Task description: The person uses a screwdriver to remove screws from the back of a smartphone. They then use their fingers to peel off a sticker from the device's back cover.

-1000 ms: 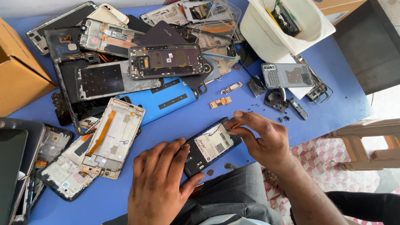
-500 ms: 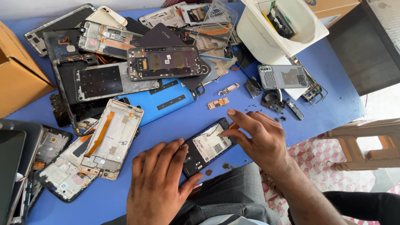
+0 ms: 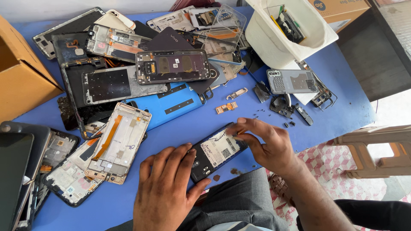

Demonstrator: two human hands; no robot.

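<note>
**Both hands settling on the opened phone**

While we are looking down over the blue desk (image 3: 299, 141), the left hand (image 3: 165, 192) is lying flat with its fingers spread, pressing on the near end of a dark opened phone (image 3: 216, 152) that is resting slantwise on the desk right at the front edge, just above the grey trouser leg (image 3: 239, 201). That hand is pinning the phone rather than closing round it. The right hand (image 3: 267, 143) is working at the far end of the same phone, thumb and fingertips pinched together on a small orange piece; whether that piece is a tool or a part, we cannot tell.

Compared with a second ago, the phone is sitting in much the same spot and at the same slant. The right hand's fingers are drawing closer together over the upper corner, where earlier they were more spread along the edge. We are reading that as a shift from steadying to fine picking at the corner.

Around the hands, we are seeing a white-framed phone chassis (image 3: 120, 139) to the left, a blue back cover (image 3: 171, 105) beyond it, a heap of stripped frames (image 3: 171, 66) further back, a small orange circuit strip (image 3: 226, 108) and a scatter of tiny screws (image 3: 259, 113) near it. A cardboard box (image 3: 21, 81) is standing at the left, and a white tub (image 3: 278, 38) of parts at the rear right.
</note>
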